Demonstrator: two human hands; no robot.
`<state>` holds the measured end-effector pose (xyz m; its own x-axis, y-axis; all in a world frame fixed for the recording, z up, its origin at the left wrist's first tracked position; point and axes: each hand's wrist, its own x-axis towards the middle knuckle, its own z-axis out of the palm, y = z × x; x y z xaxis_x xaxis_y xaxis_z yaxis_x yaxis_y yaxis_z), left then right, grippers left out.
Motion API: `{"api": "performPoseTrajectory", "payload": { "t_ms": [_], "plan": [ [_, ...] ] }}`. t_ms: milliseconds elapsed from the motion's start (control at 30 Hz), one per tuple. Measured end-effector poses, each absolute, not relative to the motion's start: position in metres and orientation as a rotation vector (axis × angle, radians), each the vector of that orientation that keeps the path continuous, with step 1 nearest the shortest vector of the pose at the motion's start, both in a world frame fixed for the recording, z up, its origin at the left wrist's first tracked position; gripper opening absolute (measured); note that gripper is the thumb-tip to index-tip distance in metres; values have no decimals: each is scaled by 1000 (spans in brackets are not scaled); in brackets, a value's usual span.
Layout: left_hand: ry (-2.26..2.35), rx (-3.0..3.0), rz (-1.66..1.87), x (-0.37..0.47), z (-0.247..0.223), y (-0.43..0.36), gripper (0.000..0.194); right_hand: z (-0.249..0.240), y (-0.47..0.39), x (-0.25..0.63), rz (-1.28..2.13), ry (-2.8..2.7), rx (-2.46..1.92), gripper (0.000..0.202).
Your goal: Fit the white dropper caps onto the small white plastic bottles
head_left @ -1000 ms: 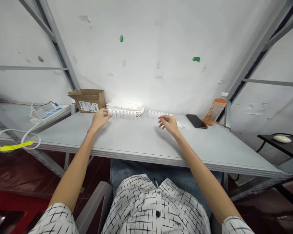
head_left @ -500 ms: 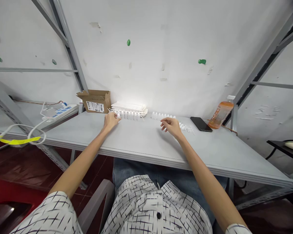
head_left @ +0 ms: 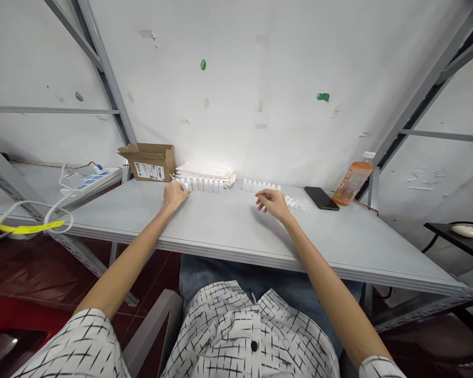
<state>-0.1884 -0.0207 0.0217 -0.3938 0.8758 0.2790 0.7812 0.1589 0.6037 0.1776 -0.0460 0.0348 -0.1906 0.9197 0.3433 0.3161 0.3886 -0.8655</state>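
Note:
A row of small white plastic bottles [head_left: 207, 185] stands upright on the grey table. My left hand [head_left: 175, 195] is at the row's left end, its fingers closed up against the end bottle; what they hold, if anything, is hidden. Farther right, my right hand [head_left: 273, 203] hovers over the table with loosely bent fingers apart and nothing visible in them. Just behind it runs a second row of small white pieces [head_left: 256, 185]. Beside its wrist lies a loose pile of tiny white parts [head_left: 298, 205].
A stack of white papers or packets [head_left: 205, 170] lies behind the bottles, beside an open cardboard box [head_left: 152, 163]. At right are a black phone [head_left: 321, 198] and a leaning bottle of orange drink [head_left: 353, 181]. A power strip [head_left: 94, 181] with white cables sits left.
The whole view has shifted slightly, moving everything a little left. My left hand stays at the end of the bottle row, and my right hand holds nearly the same place and pose.

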Motion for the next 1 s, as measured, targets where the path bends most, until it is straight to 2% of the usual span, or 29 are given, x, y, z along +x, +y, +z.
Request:
{"api": "performPoseTrajectory", "payload": {
  "t_ms": [133, 800, 1000],
  "plan": [
    [2407, 1669, 973, -187, 25, -25, 30, 34, -45, 177, 817, -1729, -1094, 12],
    [2347, 1690, 958, -188, 29, -27, 27, 31, -45, 178, 706, -1879, -1176, 19],
    [2367, 1727, 981, -186, 28, -35, 30, 29, -43, 177, 513, -2004, -1240, 22]
  ]
}}
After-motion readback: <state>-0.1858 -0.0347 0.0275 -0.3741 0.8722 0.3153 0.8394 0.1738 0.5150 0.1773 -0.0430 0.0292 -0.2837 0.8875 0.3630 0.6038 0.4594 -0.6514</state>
